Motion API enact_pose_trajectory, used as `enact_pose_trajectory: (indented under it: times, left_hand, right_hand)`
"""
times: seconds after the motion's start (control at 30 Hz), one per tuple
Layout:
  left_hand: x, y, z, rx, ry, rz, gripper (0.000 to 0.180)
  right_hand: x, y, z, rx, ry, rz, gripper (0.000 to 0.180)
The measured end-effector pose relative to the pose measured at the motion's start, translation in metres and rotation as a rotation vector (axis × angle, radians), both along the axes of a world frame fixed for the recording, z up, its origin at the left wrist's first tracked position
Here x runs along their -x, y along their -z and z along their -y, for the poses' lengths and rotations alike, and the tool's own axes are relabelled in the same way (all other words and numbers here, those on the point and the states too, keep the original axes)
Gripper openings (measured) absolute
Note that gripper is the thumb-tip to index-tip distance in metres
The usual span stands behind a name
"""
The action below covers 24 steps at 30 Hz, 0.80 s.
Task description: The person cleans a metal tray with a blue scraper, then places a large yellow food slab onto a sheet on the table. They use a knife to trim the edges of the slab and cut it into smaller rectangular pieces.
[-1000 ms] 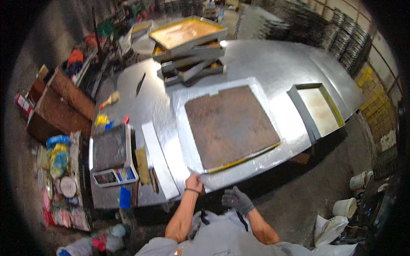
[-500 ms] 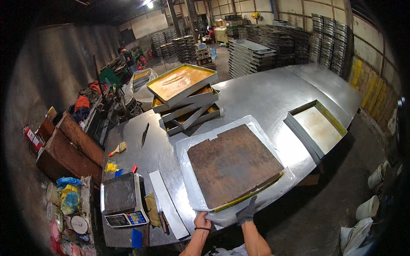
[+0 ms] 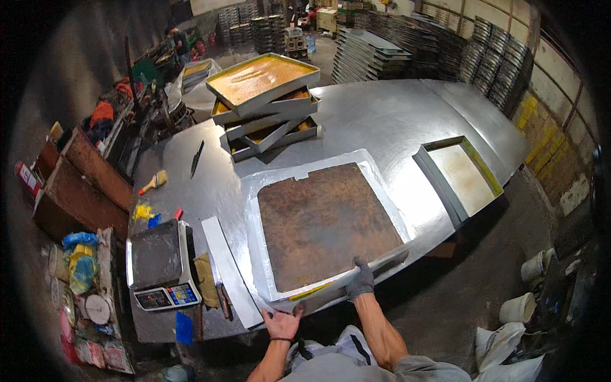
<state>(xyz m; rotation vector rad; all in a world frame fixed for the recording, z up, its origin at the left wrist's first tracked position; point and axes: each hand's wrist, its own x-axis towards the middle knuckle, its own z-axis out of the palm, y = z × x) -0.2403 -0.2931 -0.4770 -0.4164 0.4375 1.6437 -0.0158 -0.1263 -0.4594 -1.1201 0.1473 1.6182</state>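
A broad brown slab lies on a whitish plastic sheet on the metal table. Its near side is lined by the sheet's raised edge, with a thin yellow strip showing at the near left. My right hand, in a grey glove, is closed on this near edge of the sheet, its fingertips reaching to the slab's rim. Beside the sheet's near left corner, my bare left hand has its fingers spread and holds nothing. A dark band circles the left wrist.
Left of the slab are a long white bar, a digital scale, a brush and a knife. Stacked trays of orange material stand beyond. A shallow metal tray sits at the right.
My right hand has come up to the slab's near rim, and the sheet's near edge has risen over most of the yellow strip. My left hand has opened off the sheet's corner.
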Motion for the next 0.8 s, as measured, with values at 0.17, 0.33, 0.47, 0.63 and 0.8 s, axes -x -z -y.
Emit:
enact_pose_trajectory:
  times: [0.17,0.33,0.47,0.63,0.8]
  left_hand:
    - [-0.079,0.04,-0.012,-0.1,0.157,0.333,0.061]
    - [-0.162,0.081,-0.046,-0.014,0.046,0.282,0.062]
    - [-0.199,0.082,-0.024,0.094,-0.018,0.223,0.063]
    - [-0.221,0.059,-0.003,0.19,-0.091,0.148,0.065]
    - [-0.224,0.053,-0.006,0.214,-0.15,0.055,0.067]
  right_hand:
    - [-0.029,-0.054,0.033,-0.032,-0.091,-0.071,0.03]
    - [-0.057,-0.118,0.063,0.082,-0.278,-0.093,0.038]
    - [-0.106,-0.115,0.078,0.222,-0.323,-0.146,0.026]
    - [-0.177,-0.138,0.079,0.189,-0.795,-0.096,0.042]
    - [-0.221,-0.219,-0.035,-0.144,-1.901,0.536,0.061]
